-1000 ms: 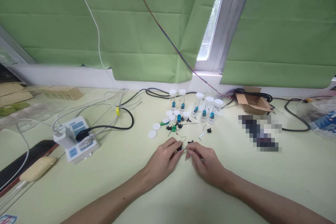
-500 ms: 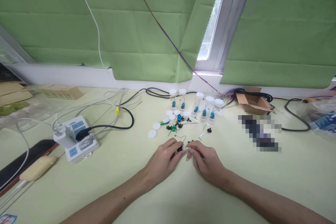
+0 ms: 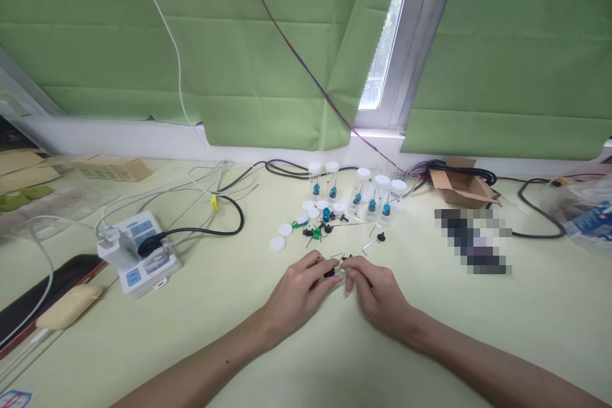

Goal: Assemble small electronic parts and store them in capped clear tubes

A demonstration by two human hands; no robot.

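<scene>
Low over the table, my left hand (image 3: 302,285) pinches a small black part (image 3: 329,273), its exact kind too small to make out. My right hand (image 3: 378,288) meets it fingertip to fingertip, its fingers closed on a thin end beside the black part. A thin bent wire (image 3: 337,255) sticks up just beyond the fingers. Past my hands lie a green part (image 3: 317,234), a blue part (image 3: 326,214), black pieces (image 3: 381,237) and several white caps (image 3: 278,243). Behind them stand several clear tubes (image 3: 372,197) with white lids and blue pieces inside.
A white power strip (image 3: 143,255) with plugs and cables is on the left, near a cream-coloured object (image 3: 71,306). At the back right sits an open cardboard box (image 3: 463,188) beside black cables. A plastic bag (image 3: 588,217) lies at the far right. Green blinds (image 3: 268,64) hang behind.
The bent wire near my left fingertips has turned and now lies lower, closer to my right hand. Both hands have shifted only slightly, fingertips still together.
</scene>
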